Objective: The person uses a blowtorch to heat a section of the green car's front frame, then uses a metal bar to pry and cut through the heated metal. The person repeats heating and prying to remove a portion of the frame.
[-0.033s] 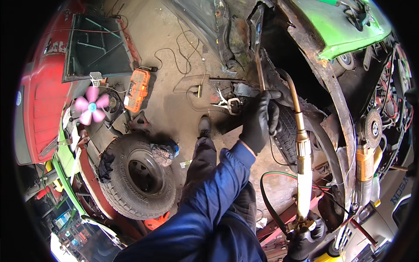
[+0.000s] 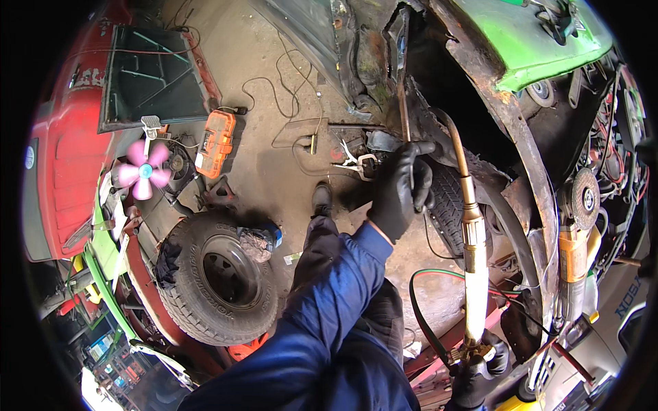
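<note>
My left hand (image 2: 399,190), in a black glove, is closed around the lower end of a thin metal rod (image 2: 405,116). The rod runs up along the rusty edge of the car body (image 2: 394,41). At lower right my right hand (image 2: 483,373), also gloved, grips the valve end of a gas torch (image 2: 474,257). From its bright handle a brass collar and a bent copper tube lead upward, with the tip curving left beside the rusty metal. No flame can be made out. A dark green hose (image 2: 419,308) and a red hose run near the torch's lower end.
An angle grinder (image 2: 574,253) hangs at the right by the rusty frame rail (image 2: 531,161). Locking pliers (image 2: 360,164) and cables lie on the floor. Left are a large tyre (image 2: 185,294), an orange toolbox (image 2: 218,140) and a pink-bladed fan (image 2: 145,171). Green bodywork (image 2: 548,58) is upper right.
My left hand and forearm have shifted slightly left, the rod's lower end moving with them. The torch and my right hand have hardly moved.
</note>
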`<state>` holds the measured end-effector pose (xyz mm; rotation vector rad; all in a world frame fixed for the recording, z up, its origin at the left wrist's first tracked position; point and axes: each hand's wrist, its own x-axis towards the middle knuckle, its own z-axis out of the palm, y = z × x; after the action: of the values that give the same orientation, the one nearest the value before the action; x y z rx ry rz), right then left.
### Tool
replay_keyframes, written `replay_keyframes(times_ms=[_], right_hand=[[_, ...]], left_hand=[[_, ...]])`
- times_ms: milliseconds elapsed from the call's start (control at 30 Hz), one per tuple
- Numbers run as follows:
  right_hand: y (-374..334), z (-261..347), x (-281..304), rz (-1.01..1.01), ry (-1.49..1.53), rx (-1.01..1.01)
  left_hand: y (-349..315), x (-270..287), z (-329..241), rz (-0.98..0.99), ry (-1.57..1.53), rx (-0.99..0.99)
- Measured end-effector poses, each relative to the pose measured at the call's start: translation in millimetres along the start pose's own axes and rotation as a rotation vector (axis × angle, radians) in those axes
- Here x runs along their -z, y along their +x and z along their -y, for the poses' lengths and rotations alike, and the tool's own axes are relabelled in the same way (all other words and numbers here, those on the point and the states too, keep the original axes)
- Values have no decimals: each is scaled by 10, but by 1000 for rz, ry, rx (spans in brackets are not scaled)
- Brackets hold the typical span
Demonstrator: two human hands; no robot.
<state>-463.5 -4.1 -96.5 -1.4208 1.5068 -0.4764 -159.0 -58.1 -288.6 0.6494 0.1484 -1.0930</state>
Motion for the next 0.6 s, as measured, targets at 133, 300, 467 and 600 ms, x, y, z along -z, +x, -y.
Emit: replay_keyframes(times_ms=[133,300,467,600], right_hand=[[-11,-97,-15,37,143,-36],[-25,-72,31,25,116,-17],[-29,-72,88,33,106,-6],[-14,-114,152,43,174,-101]], left_hand=[[-47,75,-280,29,75,51],[34,175,-552,99,57,194],[185,191,-626,117,50,176],[199,149,-492,111,-4,106]])
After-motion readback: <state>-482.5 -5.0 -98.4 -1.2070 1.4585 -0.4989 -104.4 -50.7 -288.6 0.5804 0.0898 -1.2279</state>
